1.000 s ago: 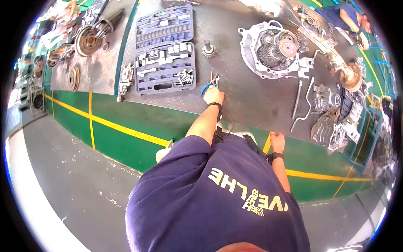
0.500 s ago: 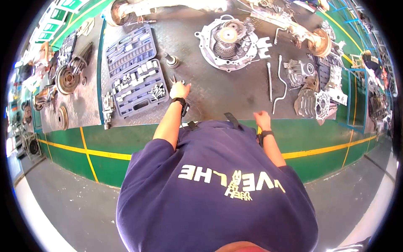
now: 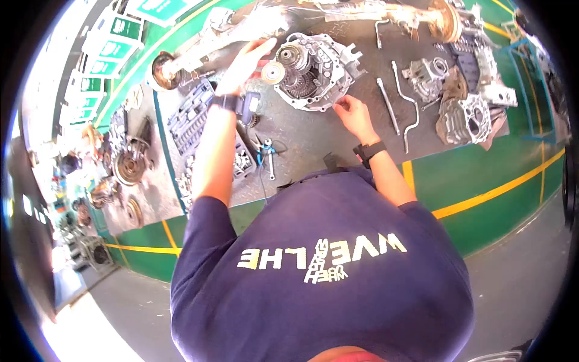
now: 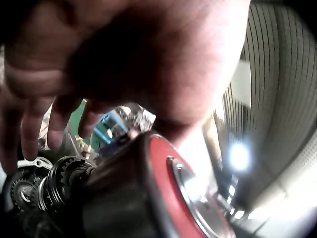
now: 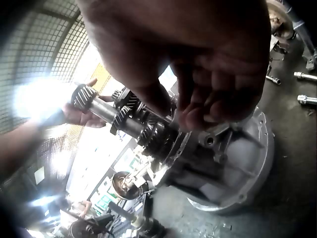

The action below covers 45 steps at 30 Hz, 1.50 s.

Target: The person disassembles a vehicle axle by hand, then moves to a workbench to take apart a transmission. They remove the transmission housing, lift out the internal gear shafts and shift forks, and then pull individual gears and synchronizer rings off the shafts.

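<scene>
An opened gearbox housing (image 3: 330, 102) stands on the bench, with gears and shafts (image 3: 300, 59) exposed. My left hand (image 3: 248, 63) reaches beside the gears on the left, fingers extended and apart. Close under that palm in the left wrist view is a dark round part with a red face (image 4: 163, 163). At the housing's near rim is my right hand (image 3: 357, 117), its fingers loosely bent. In the right wrist view, those fingers (image 5: 198, 114) overlap the housing edge, with the gear shaft (image 5: 106, 109) rising beyond; nothing shows in their grip.
Blue-handled pliers (image 3: 260, 151) and a wrench (image 3: 271, 166) lie near the socket set case (image 3: 192, 111), partly hidden by my left arm. To the right are a straight bar (image 3: 388, 107), a bent rod (image 3: 412, 117) and metal castings (image 3: 467, 117). A long axle (image 3: 247, 30) lies behind.
My left hand has left the blue-handled pliers on the bench and moved forward to the gears. The right hand has risen from the bench edge to the housing. The head view has shifted.
</scene>
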Available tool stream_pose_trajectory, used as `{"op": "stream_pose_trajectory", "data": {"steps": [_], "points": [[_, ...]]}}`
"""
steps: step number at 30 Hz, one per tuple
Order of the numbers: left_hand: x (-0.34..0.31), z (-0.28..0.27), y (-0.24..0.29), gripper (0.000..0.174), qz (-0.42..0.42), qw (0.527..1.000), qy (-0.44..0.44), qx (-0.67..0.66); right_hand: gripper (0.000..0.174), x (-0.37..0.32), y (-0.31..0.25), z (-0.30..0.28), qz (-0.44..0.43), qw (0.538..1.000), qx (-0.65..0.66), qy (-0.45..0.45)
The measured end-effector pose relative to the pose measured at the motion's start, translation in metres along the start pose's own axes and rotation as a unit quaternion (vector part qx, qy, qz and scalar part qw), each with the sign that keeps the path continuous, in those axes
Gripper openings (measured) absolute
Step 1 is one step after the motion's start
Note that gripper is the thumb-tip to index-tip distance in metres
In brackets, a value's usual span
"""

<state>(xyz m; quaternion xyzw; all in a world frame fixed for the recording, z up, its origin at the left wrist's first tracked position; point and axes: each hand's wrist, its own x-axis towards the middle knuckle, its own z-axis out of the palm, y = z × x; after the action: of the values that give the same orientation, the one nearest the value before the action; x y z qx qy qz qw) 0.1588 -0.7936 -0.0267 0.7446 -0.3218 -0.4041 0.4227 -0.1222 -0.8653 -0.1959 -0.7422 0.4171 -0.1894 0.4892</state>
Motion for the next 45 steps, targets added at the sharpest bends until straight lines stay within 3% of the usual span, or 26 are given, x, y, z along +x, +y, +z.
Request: {"op": "stream_pose_trajectory", "data": {"steps": [1, 3, 7, 9, 12, 15, 16, 18, 20, 21, 23, 26, 29, 30, 33, 37, 41, 45], "points": [[0.017, -0.004, 0.015, 0.082, -0.030, 0.992, -0.088, 0.089, 0.027, -0.002, 0.008, 0.002, -0.002, 1.000, 0.014, 0.010], [0.066, -0.001, 0.006, 0.085, 0.059, 0.946, -0.161, 0.276, 0.027, -0.007, 0.026, 0.004, -0.010, 0.999, 0.039, 0.027], [0.085, 0.015, 0.020, 0.085, -0.036, 0.904, -0.314, 0.288, 0.027, -0.027, 0.051, -0.008, 0.045, 0.997, 0.048, 0.049], [0.087, 0.009, 0.038, 0.087, -0.144, 0.894, -0.355, 0.231, 0.028, -0.041, 0.066, -0.018, 0.055, 0.994, 0.043, 0.085], [0.088, 0.011, 0.052, 0.085, -0.172, 0.871, -0.357, 0.291, 0.027, -0.061, 0.089, -0.039, 0.106, 0.987, 0.048, 0.110], [0.087, 0.042, 0.069, 0.086, -0.145, 0.814, -0.356, 0.435, 0.026, -0.076, 0.097, -0.053, 0.164, 0.975, 0.039, 0.142], [0.082, 0.046, 0.062, 0.087, -0.069, 0.833, -0.289, 0.466, 0.025, -0.080, 0.103, -0.055, 0.170, 0.972, 0.041, 0.154], [0.090, 0.047, 0.065, 0.089, 0.020, 0.782, -0.311, 0.539, 0.025, -0.087, 0.117, -0.058, 0.175, 0.967, 0.054, 0.179], [0.091, 0.047, 0.076, 0.088, 0.022, 0.789, -0.283, 0.544, 0.025, -0.088, 0.126, -0.060, 0.184, 0.964, 0.063, 0.181], [0.087, 0.047, 0.082, 0.087, -0.024, 0.821, -0.246, 0.514, 0.025, -0.089, 0.129, -0.059, 0.189, 0.963, 0.069, 0.181], [0.087, 0.041, 0.075, 0.083, 0.118, 0.793, -0.223, 0.555, 0.025, -0.086, 0.132, -0.060, 0.192, 0.965, 0.051, 0.172], [0.077, 0.062, 0.079, 0.076, 0.149, 0.771, -0.198, 0.587, 0.026, -0.081, 0.132, -0.058, 0.187, 0.969, 0.050, 0.155], [0.083, 0.080, 0.084, 0.076, 0.158, 0.716, -0.203, 0.649, 0.027, -0.071, 0.120, -0.056, 0.152, 0.976, 0.048, 0.147], [0.082, 0.089, 0.087, 0.073, 0.098, 0.700, -0.209, 0.676, 0.027, -0.068, 0.116, -0.056, 0.150, 0.978, 0.044, 0.136], [0.104, 0.093, 0.073, 0.069, 0.095, 0.634, -0.255, 0.724, 0.027, -0.061, 0.103, -0.057, 0.141, 0.983, 0.043, 0.106], [0.110, 0.101, 0.062, 0.070, 0.111, 0.628, -0.210, 0.741, 0.026, -0.059, 0.099, -0.056, 0.135, 0.984, 0.046, 0.105], [0.104, 0.122, 0.079, 0.077, 0.028, 0.612, -0.201, 0.764, 0.026, -0.064, 0.107, -0.052, 0.137, 0.985, 0.040, 0.100], [0.143, 0.108, 0.054, 0.075, 0.040, 0.614, -0.242, 0.750, 0.027, -0.070, 0.112, -0.055, 0.146, 0.984, 0.044, 0.087]]}}
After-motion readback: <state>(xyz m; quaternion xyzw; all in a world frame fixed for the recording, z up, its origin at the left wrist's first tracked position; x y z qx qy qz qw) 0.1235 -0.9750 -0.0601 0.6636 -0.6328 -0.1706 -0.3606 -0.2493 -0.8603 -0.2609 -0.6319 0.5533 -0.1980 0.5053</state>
